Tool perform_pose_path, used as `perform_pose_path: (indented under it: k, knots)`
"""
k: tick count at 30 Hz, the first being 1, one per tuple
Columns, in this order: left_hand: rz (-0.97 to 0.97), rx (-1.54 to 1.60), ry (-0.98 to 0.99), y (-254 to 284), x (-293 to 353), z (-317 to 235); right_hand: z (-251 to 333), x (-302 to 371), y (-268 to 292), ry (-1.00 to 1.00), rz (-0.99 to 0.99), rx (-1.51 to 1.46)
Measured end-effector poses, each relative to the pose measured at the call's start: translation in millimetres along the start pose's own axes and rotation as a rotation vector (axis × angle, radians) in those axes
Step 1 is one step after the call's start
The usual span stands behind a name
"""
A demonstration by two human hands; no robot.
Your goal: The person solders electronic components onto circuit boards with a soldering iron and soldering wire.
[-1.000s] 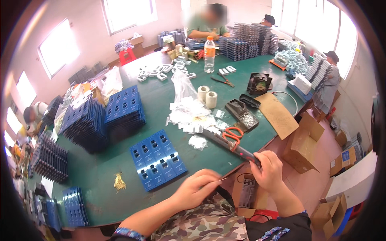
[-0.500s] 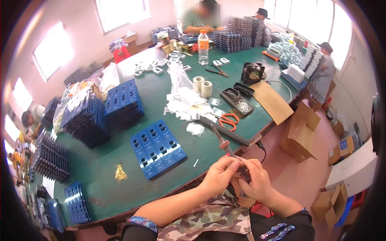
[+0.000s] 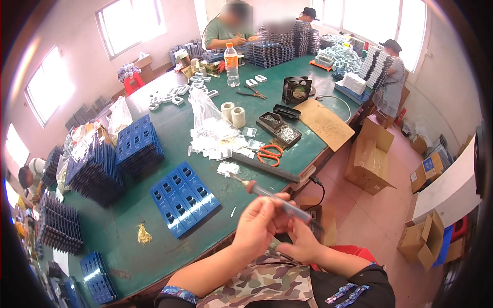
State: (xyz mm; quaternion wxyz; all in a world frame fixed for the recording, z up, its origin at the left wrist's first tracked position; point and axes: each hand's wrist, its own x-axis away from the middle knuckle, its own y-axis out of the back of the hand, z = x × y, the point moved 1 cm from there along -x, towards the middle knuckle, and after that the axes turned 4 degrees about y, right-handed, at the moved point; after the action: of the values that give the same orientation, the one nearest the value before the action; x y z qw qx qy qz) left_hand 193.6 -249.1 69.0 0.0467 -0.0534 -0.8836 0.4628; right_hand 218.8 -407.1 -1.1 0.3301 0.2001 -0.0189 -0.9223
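Observation:
A soldering iron (image 3: 280,203) with a grey handle, a reddish collar and a thin metal tip slants over the table's front edge. Its tip points up and left. My left hand (image 3: 257,223) is closed round the middle of the handle. Close by the handle's dark rear end is my right hand (image 3: 303,245); its thumb shows, while its other fingers are hidden or smeared, so its grip is unclear. On the green table, left of my hands, lies a blue panel (image 3: 185,199) with rows of black parts. Gold-coloured pins (image 3: 144,234) lie in a small heap beside it.
Stacked blue panels (image 3: 95,169) stand at the left. Orange-handled scissors (image 3: 269,155), a dark bar (image 3: 264,167), a parts tray (image 3: 280,129), tape rolls (image 3: 238,117) and a bottle (image 3: 232,66) occupy the table. An open carton (image 3: 367,159) stands on the floor at right. Other people work farther back.
The view has swung, so the table's things appear farther left. The iron has tilted flatter, baring more of its handle. My right hand's fingers have shifted toward the rear end.

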Motion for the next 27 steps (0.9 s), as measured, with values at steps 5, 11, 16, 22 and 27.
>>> perform_pose_path:
  k: [5,11,16,22,27]
  knots:
    - [0.104,-0.087,0.074,17,4,10,16,-53,11,0.296,-0.298,-0.125]
    - [0.081,-0.373,0.098,35,1,-10,9,-79,61,0.474,-0.141,0.321]
    - [-0.143,-0.468,-0.096,75,18,-46,-32,-101,118,0.150,-0.390,0.080]
    - [-0.168,-0.380,-0.163,120,53,-54,-48,-136,158,0.328,-0.166,0.392]
    - [-0.112,-0.388,-0.158,127,55,-53,-48,-153,160,0.323,-0.006,0.475]
